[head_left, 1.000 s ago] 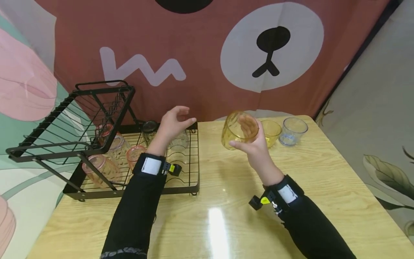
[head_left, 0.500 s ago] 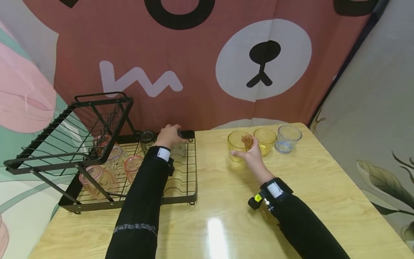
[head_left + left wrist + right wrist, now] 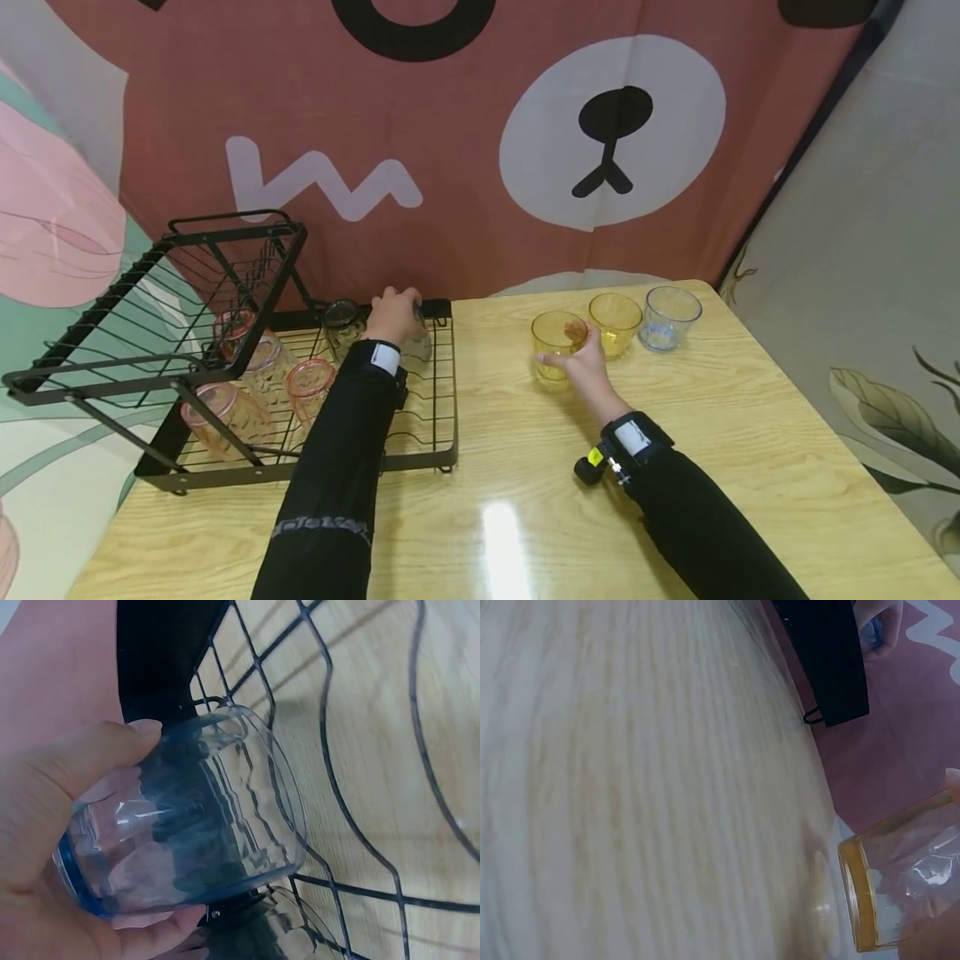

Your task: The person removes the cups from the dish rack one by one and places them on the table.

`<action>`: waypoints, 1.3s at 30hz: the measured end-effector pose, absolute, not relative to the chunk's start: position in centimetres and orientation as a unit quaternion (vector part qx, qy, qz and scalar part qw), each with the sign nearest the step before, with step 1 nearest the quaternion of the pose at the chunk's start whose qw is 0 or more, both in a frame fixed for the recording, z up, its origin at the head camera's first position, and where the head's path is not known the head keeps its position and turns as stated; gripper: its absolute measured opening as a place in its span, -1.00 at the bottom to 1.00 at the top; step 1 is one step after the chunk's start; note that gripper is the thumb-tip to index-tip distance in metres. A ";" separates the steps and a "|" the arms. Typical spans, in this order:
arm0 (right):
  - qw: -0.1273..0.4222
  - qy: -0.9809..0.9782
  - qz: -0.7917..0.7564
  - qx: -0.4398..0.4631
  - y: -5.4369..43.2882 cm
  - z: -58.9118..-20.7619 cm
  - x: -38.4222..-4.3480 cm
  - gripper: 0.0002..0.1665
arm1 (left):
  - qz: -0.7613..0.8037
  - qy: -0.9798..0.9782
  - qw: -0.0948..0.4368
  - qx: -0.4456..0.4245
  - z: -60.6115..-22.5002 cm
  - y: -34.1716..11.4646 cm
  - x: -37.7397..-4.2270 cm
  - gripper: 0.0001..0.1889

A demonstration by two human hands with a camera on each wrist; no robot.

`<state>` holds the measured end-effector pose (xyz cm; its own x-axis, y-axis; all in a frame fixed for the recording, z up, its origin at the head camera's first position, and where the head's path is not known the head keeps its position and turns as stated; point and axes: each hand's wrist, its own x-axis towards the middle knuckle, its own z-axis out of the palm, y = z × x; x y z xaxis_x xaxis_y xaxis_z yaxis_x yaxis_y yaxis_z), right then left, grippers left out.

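Observation:
My left hand [image 3: 395,318] reaches into the back right part of a black wire dish rack. In the left wrist view it grips a clear, blue-tinted drinking glass [image 3: 187,825], thumb on one side and fingers on the other, the glass's open rim toward the wires. From the head view that glass is mostly hidden by the hand. Over the table to the rack's right, my right hand [image 3: 588,367] holds a yellow glass [image 3: 550,346] upright, low at the tabletop. Whether its base touches the wood, I cannot tell.
Another yellow glass [image 3: 617,325] and a blue-tinted glass [image 3: 669,321] stand right of the held one. The dish rack [image 3: 420,460] also bears a dark glass [image 3: 343,321] and several pinkish and clear glasses, including a pink-rimmed one [image 3: 309,387]. Its raised upper tier [image 3: 112,379] is at left.
The right hand has lowered the yellow glass to the tabletop. My left hand has gone from hovering above the rack down to the clear glass and taken hold of it.

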<state>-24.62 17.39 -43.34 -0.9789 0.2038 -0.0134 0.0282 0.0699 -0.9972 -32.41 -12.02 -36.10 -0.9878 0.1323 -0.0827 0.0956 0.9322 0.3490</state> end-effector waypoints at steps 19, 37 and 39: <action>0.102 -0.800 0.583 -0.097 17.5 -44.6 -25.3 0.23 | 0.233 0.970 -0.028 0.059 -31.5 -14.3 -29.2 -0.33; 0.193 -0.816 0.542 0.060 15.9 -39.5 -22.3 0.24 | 0.680 0.728 -0.037 0.078 -30.2 -12.4 -21.6 -0.43; 0.188 -0.795 0.564 0.123 15.1 -38.1 -21.2 0.25 | 0.737 0.669 -0.016 0.090 -30.5 -11.8 -20.6 -0.35</action>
<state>-21.16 15.08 -38.07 -0.8994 0.0171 0.4367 -0.4067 0.3332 -0.8506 -20.65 -11.76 -30.49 -0.9833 0.0970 0.1541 0.1441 -0.1033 0.9842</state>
